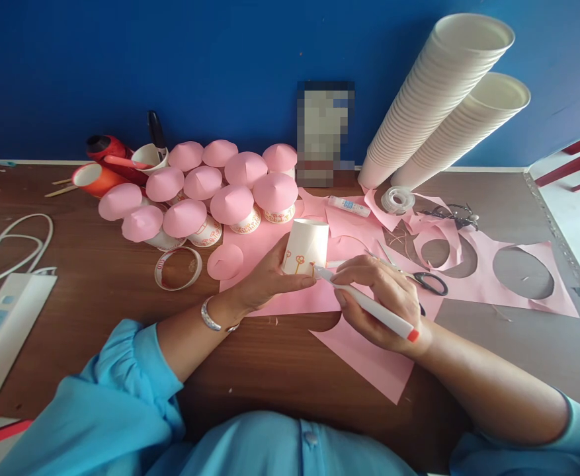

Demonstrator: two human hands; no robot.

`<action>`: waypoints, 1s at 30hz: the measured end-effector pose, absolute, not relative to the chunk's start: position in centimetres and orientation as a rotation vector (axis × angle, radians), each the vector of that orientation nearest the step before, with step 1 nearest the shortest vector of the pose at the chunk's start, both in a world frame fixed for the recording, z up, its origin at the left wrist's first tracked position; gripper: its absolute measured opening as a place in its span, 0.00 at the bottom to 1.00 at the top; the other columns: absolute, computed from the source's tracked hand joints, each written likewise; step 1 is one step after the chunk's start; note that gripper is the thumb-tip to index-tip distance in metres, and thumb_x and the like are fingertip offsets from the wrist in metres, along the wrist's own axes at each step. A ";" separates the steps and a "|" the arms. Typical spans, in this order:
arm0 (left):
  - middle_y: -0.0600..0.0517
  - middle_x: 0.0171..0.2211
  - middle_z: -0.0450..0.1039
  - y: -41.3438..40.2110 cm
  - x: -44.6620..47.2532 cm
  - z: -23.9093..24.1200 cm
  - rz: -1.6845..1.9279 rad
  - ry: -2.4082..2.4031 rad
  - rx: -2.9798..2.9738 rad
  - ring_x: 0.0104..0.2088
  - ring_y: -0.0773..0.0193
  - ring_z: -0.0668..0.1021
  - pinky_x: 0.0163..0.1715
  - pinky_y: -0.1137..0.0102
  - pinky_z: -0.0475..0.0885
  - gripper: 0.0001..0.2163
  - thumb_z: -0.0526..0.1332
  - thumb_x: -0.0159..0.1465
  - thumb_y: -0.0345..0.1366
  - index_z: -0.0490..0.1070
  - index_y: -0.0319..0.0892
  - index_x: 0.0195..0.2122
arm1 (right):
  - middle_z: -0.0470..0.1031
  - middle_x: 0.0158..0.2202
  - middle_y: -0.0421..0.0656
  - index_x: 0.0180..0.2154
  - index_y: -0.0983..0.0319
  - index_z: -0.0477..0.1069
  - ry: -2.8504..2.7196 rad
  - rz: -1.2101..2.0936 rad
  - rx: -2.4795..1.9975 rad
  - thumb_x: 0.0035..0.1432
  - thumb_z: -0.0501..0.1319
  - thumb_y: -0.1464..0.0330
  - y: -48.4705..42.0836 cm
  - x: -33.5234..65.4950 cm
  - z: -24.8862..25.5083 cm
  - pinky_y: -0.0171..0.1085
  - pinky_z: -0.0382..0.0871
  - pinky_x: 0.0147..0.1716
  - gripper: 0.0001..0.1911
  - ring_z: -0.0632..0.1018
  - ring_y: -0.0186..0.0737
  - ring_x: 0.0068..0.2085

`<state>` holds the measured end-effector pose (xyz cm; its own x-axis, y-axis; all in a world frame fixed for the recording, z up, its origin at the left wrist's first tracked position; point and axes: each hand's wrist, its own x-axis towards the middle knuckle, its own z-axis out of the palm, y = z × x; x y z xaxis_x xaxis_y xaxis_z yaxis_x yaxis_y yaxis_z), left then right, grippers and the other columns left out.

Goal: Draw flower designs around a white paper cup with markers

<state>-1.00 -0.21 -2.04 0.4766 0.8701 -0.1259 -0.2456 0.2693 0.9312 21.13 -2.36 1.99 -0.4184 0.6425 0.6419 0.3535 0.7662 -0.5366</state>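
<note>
My left hand (268,277) is closed round a white paper cup (307,238), which it holds upside down with the wide rim lowest. Red flower heads on yellowish stems are drawn near that rim. In my right hand (383,297) is a white marker (376,311) with a red end cap, its tip at the cup's lower right side by one of the stems. Pink paper sheets (280,301) lie beneath both hands. To the left stand several cups with pink cone tops (233,205), some with patterned bands, next to a loose pink cone (225,262).
Two tall stacks of paper cups (433,99) lean by the blue wall. Scissors (431,283), a tape roll (397,199), a glue stick (349,206) and cut pink scraps lie right of centre. A cut cup ring (178,285) and a power strip (14,330) are left.
</note>
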 end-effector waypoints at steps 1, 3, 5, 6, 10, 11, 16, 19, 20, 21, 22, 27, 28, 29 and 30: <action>0.46 0.52 0.78 -0.2 -1.0 -2.1 0.854 0.745 1.026 0.55 0.48 0.77 0.51 0.59 0.73 0.31 0.78 0.57 0.40 0.71 0.49 0.61 | 0.79 0.34 0.41 0.46 0.58 0.71 -2.047 0.398 -0.748 0.65 0.61 0.77 -2.4 21.2 2.0 0.38 0.78 0.30 0.11 0.83 0.40 0.33; 0.47 0.51 0.77 -0.2 -1.0 -2.2 0.854 0.749 1.022 0.53 0.51 0.77 0.50 0.60 0.73 0.31 0.78 0.57 0.40 0.71 0.49 0.61 | 0.79 0.34 0.42 0.47 0.58 0.71 -2.053 0.388 -0.756 0.66 0.61 0.77 -2.4 21.2 2.0 0.38 0.79 0.31 0.10 0.83 0.40 0.33; 0.47 0.50 0.77 -0.2 -1.0 -2.2 0.855 0.746 1.018 0.52 0.52 0.77 0.49 0.61 0.73 0.31 0.78 0.57 0.40 0.71 0.49 0.60 | 0.80 0.35 0.42 0.47 0.58 0.71 -2.060 0.372 -0.766 0.66 0.61 0.76 -2.4 21.3 2.1 0.38 0.79 0.30 0.10 0.83 0.40 0.33; 0.48 0.48 0.77 -0.1 -1.0 -2.1 0.854 0.740 1.017 0.52 0.52 0.77 0.49 0.61 0.73 0.31 0.78 0.57 0.40 0.71 0.49 0.60 | 0.80 0.35 0.42 0.47 0.58 0.71 -2.060 0.364 -0.773 0.66 0.61 0.76 -2.4 21.3 2.1 0.38 0.80 0.30 0.10 0.84 0.41 0.33; 0.49 0.43 0.77 -0.1 -0.9 -1.9 0.861 0.715 1.022 0.53 0.51 0.77 0.50 0.61 0.73 0.31 0.78 0.57 0.40 0.71 0.49 0.61 | 0.80 0.34 0.42 0.46 0.58 0.71 -2.037 0.335 -0.790 0.65 0.62 0.77 -2.4 21.2 2.0 0.38 0.79 0.30 0.11 0.84 0.41 0.33; 0.49 0.42 0.77 -0.1 -0.9 -1.8 0.864 0.711 1.022 0.53 0.50 0.77 0.51 0.60 0.73 0.31 0.78 0.58 0.40 0.71 0.49 0.61 | 0.80 0.34 0.42 0.46 0.58 0.71 -2.035 0.331 -0.792 0.65 0.62 0.77 -2.4 21.2 2.0 0.38 0.79 0.30 0.11 0.84 0.40 0.33; 0.47 0.46 0.79 -0.2 -0.8 -1.6 0.863 0.724 1.011 0.56 0.47 0.78 0.54 0.57 0.73 0.30 0.78 0.58 0.40 0.72 0.49 0.61 | 0.80 0.34 0.42 0.46 0.58 0.71 -2.038 0.331 -0.799 0.64 0.61 0.77 -2.4 21.2 2.0 0.38 0.79 0.29 0.11 0.84 0.41 0.33; 0.46 0.50 0.80 -0.3 -0.8 -1.6 0.851 0.730 1.004 0.57 0.47 0.78 0.54 0.57 0.73 0.31 0.77 0.58 0.40 0.71 0.49 0.61 | 0.80 0.34 0.41 0.45 0.58 0.71 -2.041 0.331 -0.798 0.64 0.62 0.77 -2.5 21.2 2.0 0.38 0.79 0.29 0.11 0.84 0.41 0.32; 0.46 0.50 0.80 -0.2 -0.8 -1.6 0.852 0.729 1.002 0.57 0.48 0.78 0.54 0.57 0.73 0.31 0.77 0.58 0.40 0.71 0.49 0.61 | 0.80 0.34 0.42 0.45 0.58 0.71 -2.042 0.333 -0.798 0.64 0.62 0.77 -2.5 21.1 2.0 0.38 0.79 0.29 0.11 0.83 0.41 0.32; 0.47 0.49 0.79 -0.2 -0.8 -1.6 0.855 0.727 1.000 0.56 0.48 0.78 0.54 0.57 0.73 0.31 0.78 0.58 0.40 0.71 0.49 0.61 | 0.80 0.34 0.42 0.45 0.58 0.71 -2.042 0.333 -0.796 0.64 0.62 0.77 -2.4 21.1 2.0 0.38 0.79 0.29 0.11 0.83 0.41 0.32; 0.47 0.48 0.79 -0.2 -0.8 -1.6 0.857 0.725 0.998 0.55 0.49 0.78 0.53 0.58 0.73 0.31 0.78 0.57 0.40 0.71 0.49 0.61 | 0.80 0.34 0.42 0.45 0.58 0.71 -2.042 0.332 -0.792 0.64 0.62 0.77 -2.4 21.1 2.0 0.38 0.79 0.29 0.11 0.83 0.40 0.32; 0.49 0.44 0.79 -0.2 -0.8 -1.7 0.870 0.719 0.988 0.54 0.50 0.78 0.52 0.59 0.73 0.31 0.78 0.57 0.40 0.72 0.49 0.60 | 0.80 0.33 0.42 0.45 0.58 0.71 -2.038 0.340 -0.783 0.64 0.61 0.77 -2.4 21.1 2.0 0.38 0.78 0.29 0.10 0.83 0.41 0.32; 0.49 0.44 0.79 -0.2 -0.8 -1.7 0.870 0.714 0.985 0.54 0.50 0.78 0.52 0.59 0.74 0.31 0.78 0.57 0.40 0.72 0.49 0.60 | 0.80 0.33 0.42 0.46 0.58 0.71 -2.039 0.342 -0.787 0.64 0.61 0.77 -2.4 21.1 2.0 0.38 0.78 0.29 0.11 0.83 0.41 0.32; 0.49 0.46 0.79 -0.2 -0.8 -1.7 0.868 0.710 0.982 0.55 0.50 0.78 0.52 0.59 0.74 0.31 0.78 0.57 0.40 0.72 0.49 0.60 | 0.80 0.33 0.42 0.46 0.58 0.71 -2.039 0.339 -0.790 0.64 0.61 0.77 -2.4 21.1 2.0 0.38 0.78 0.29 0.11 0.83 0.41 0.32; 0.48 0.49 0.79 -0.3 -0.8 -1.7 0.863 0.709 0.981 0.56 0.49 0.78 0.52 0.59 0.74 0.30 0.78 0.57 0.39 0.71 0.49 0.60 | 0.80 0.34 0.42 0.46 0.58 0.71 -2.040 0.334 -0.792 0.64 0.62 0.77 -2.4 21.1 2.0 0.38 0.78 0.29 0.11 0.83 0.41 0.32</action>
<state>-0.82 -0.25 -1.69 0.4829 0.8668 -0.1241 -0.2903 0.2922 0.9112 21.13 -2.45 1.99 -0.3950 0.6481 0.6511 0.4066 0.7589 -0.5086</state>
